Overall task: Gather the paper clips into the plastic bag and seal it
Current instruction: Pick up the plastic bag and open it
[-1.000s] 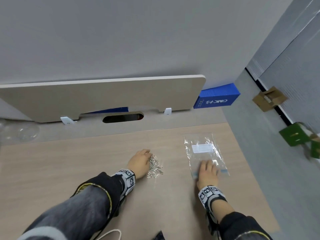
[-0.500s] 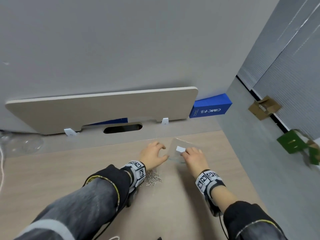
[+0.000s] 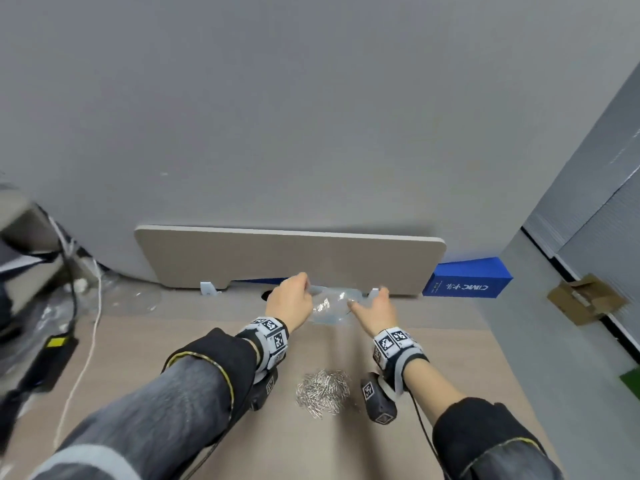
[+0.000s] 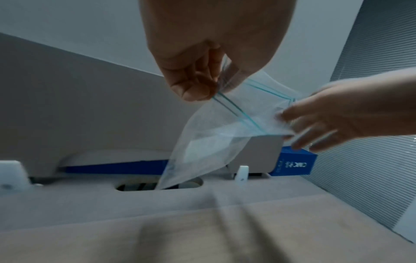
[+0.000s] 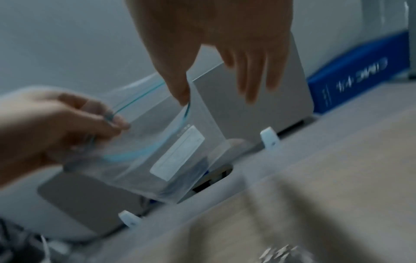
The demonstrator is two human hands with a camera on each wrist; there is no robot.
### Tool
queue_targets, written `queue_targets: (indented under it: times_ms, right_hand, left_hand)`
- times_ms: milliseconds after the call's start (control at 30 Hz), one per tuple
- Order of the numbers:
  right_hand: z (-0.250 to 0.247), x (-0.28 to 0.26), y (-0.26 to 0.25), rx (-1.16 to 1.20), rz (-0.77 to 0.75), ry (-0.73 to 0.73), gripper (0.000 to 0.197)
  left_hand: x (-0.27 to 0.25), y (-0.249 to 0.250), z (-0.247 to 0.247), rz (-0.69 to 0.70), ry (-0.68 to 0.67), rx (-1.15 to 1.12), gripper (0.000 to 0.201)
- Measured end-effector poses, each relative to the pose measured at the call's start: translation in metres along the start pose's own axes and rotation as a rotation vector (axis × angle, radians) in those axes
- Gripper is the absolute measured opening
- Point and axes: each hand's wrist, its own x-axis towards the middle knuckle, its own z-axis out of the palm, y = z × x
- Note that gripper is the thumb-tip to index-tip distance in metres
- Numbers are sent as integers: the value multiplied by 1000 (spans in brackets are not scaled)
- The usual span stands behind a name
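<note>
Two hands hold one plastic bag (image 3: 329,304): left hand (image 3: 290,299) pinching, right hand (image 3: 375,308) seemingly slack-fingered.

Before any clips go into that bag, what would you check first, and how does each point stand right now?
1. Left hand pinches the plastic bag at its zip edge: ok.
2. Right hand has a hold on the other side: cannot tell; its fingers are straight, only touching.
3. Bag mouth open: ok, the blue zip lines are parted.
4. Bag lifted off the desk: ok.
5. Paper clips in one heap, within reach: ok.
6. Clips in the bag: not ok, none inside yet.
</note>
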Motion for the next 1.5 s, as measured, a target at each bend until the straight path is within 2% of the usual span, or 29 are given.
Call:
queue_targets:
  times_ms: [67,133,233,333,400,500,533,600,633,700,733,800,900,967,1100,1300,1400,1500]
  right_hand:
    - [23,-4,-16,162,97,-202,46]
    - [48,-14,-29,223,105,-304,21]
    - [87,-32,-45,309,118,-431,20]
    - [128,-50,-43,279,165,-566,16]
    - [151,-59,-33,207,152,-583,7]
    - [176,-66,-12,25,117,-584,4]
    - [184,-65,-3,-36,115,-608,5]
    - [206,-50,27,-139,121,-653,20]
    - [209,-48,33,-185,121,-677,22]
    - [187,-66,21,-242,101,-732,14]
    - [177,-75,15,-257,91,-765,12]
    - [165,-81,17,-296,88,-818,22]
    - [160,-76,28,-419,72,-817,19]
    - [158,-74,37,-509,60,-747,25]
    - [159,-70,52,-500,10,-572,18]
    - [177,-70,65,-330,-113,-592,18]
    - [172,-68,72,-291,-73,-493,17]
    - [155,-60,83,-323,7,-297,23]
  left_hand:
    - [-4,-18,-13,-29,33,19,16]
    - [-12,-36,-20,-69,24,73,16]
    - [-33,-63,-21,-124,-48,180,23]
    - [-57,-88,-12,-173,-140,241,28]
    - [-72,-105,-2,-225,-204,245,29]
    - [-88,-129,13,-330,-283,209,30]
    - [-92,-134,17,-360,-304,185,29]
    - [-97,-140,27,-384,-340,106,23]
    - [-99,-142,31,-395,-361,53,18]
    - [-102,-143,40,-432,-404,-30,4]
    - [-103,-145,47,-464,-414,-82,7]
    - [-103,-145,59,-515,-382,-187,17]
    - [-105,-146,69,-605,-232,-275,22]
    - [-108,-150,70,-666,-177,-317,20]
    - [-113,-162,80,-726,-206,-359,12]
    - [-114,-159,98,-799,-175,-579,17]
    - [-115,-161,104,-886,-228,-716,20]
    - [-111,-160,106,-916,-287,-829,12]
